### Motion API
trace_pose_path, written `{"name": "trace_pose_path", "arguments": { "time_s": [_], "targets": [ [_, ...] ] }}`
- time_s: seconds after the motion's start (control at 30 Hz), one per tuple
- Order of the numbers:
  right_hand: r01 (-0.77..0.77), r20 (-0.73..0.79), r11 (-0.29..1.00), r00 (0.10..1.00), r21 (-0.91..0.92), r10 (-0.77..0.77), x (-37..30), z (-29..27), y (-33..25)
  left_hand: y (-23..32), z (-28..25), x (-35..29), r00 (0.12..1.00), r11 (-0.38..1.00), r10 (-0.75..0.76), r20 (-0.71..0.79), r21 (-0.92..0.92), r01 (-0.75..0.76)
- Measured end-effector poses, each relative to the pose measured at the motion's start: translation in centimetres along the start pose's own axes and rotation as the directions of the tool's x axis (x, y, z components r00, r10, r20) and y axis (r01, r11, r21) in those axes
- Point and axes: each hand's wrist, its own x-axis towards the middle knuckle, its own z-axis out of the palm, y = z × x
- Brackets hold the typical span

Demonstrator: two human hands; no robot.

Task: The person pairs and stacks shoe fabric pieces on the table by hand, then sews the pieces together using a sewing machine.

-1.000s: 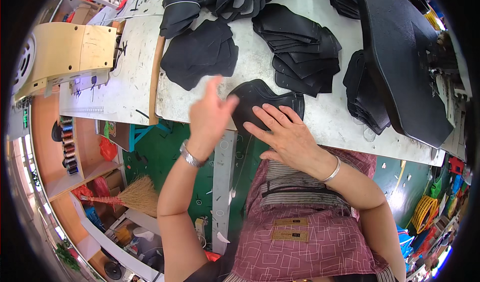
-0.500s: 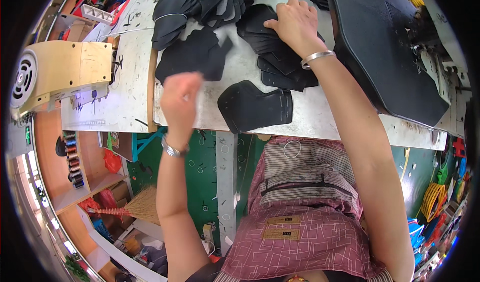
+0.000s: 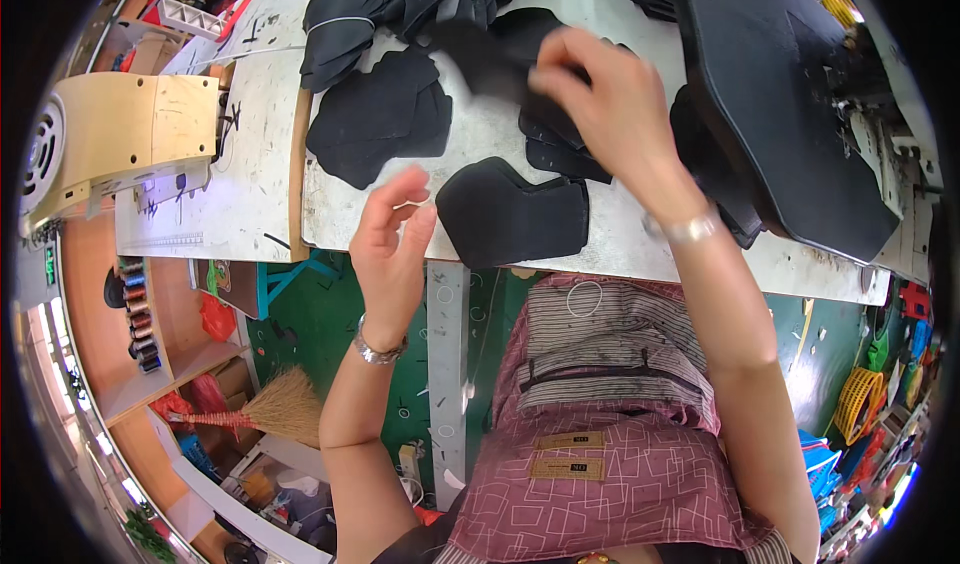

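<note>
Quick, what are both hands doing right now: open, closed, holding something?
Left hand: partly open, fingers loosely curled; nothing clearly held.
Right hand: closed, pinching a black piece that looks blurred.

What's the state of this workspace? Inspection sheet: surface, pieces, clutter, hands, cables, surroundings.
Surface: white table, stained and scuffed.
Pieces: single black piece lying near the table's front edge; black stack beyond it to the left.
Clutter: dark scrap on the green floor.
Hands: right hand holds a blurred black piece; left hand partly curled, grip unclear.
Cables: pale cord, far left.
Surroundings: broom, thread spools, yellow basket.
</note>
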Motion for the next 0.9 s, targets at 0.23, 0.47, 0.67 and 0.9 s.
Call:
{"name": "trace_pose_path", "arguments": {
  "time_s": [0.23,0.47,0.67,0.9],
  "targets": [
    [-0.701,0.506,0.675,0.679,0.23,0.532,-9.1,-1.8,-1.0,1.3,0.7,-0.7,0.864,0.771,-0.492,0.104,-0.409,0.488],
    [-0.671,0.295,0.642,0.741,0.37,0.604,-11.3,-0.1,1.3,-0.6,0.6,-0.7,0.824,0.836,-0.547,0.151,0.034,0.548],
    [-0.613,0.208,0.749,0.79,0.253,0.576,-11.4,0.4,1.6,-0.7,1.0,-0.6,0.827,0.838,-0.544,0.142,0.133,0.529],
    [-0.532,0.172,0.84,0.842,0.108,0.511,-11.3,0.9,1.3,-0.5,1.2,-0.2,0.816,0.817,-0.567,0.109,0.201,0.54]
  ]
}}
